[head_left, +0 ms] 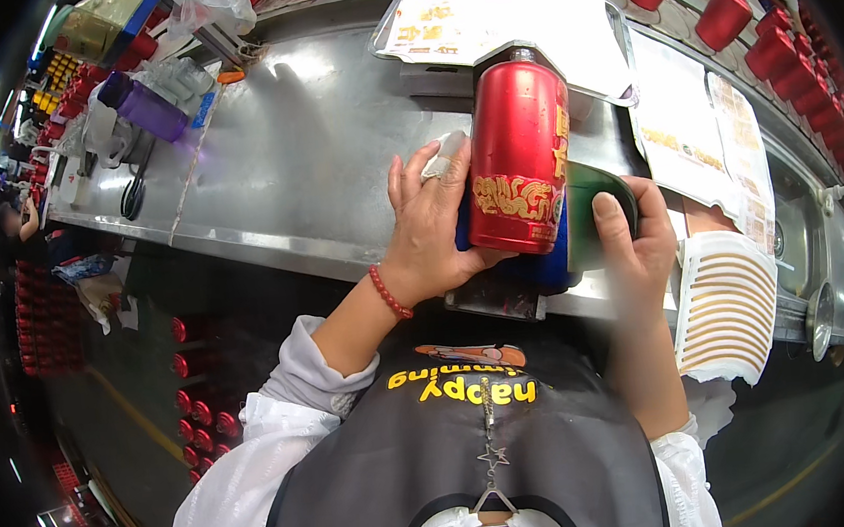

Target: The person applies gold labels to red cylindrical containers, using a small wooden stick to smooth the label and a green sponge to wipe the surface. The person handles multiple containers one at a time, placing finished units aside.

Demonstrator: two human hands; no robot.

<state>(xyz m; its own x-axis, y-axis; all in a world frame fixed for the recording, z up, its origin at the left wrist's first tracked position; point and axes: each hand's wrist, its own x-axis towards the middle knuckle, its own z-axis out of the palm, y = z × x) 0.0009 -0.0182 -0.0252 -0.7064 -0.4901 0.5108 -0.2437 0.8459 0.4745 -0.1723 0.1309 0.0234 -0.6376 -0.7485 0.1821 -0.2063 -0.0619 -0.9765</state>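
A red metal bottle [517, 145] with gold decoration stands tilted in front of me, over a blue support [555, 270] partly hidden beneath it. My left hand [428, 218] is closed against the bottle's left side, thumb near its base. A small white scrap [445, 155] shows at its fingers. In my right hand [640, 229], thumb on top, is a flat green scraper-like sheet [593, 210]. Its left edge lies against the bottle's right side.
Sheets of printed decals [481, 17] lie on a tray behind the bottle, with more decals [696, 129] at right. A white slotted piece [727, 307] is near my right arm. Purple bottle [142, 107] and scissors [133, 193] are left. Red bottles [792, 71] line the far right.
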